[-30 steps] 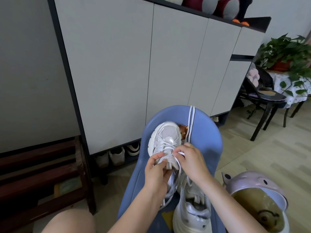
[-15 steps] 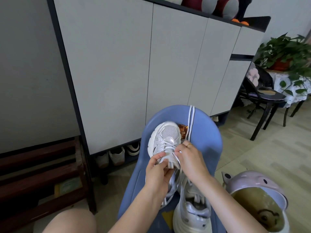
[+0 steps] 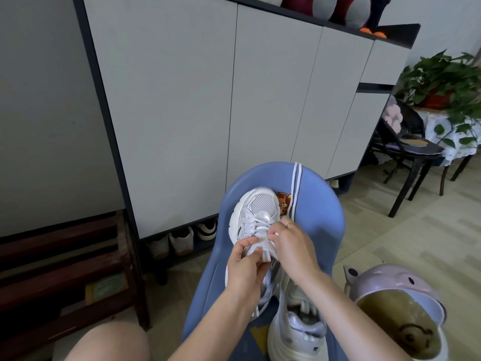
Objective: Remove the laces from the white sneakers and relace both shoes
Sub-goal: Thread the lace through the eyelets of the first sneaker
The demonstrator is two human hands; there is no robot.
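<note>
We had the sneaker (image 3: 256, 217) toe-up on the blue chair (image 3: 320, 220), 2nd shoe (image 3: 299, 332) below it w/ no lace. Left hand (image 3: 247, 267) pinched the tongue; right hand (image 3: 291, 243) pinched the lace by the upper eyelets. Vs a sec ago our right fingers had crept inward a touch: prob tightening the top rows. Spare lace (image 3: 296, 183) lay over the chair back, so shoe 2 was left to do.

Your blue chair (image 3: 322, 220) carries everything: white mesh sneaker (image 3: 256, 212) with silver trim, white lace (image 3: 295, 188) beside it, orange squirrel sticker (image 3: 284, 200) between them. Right of the chair, a lilac pot (image 3: 390, 280) with dark dots.
</note>
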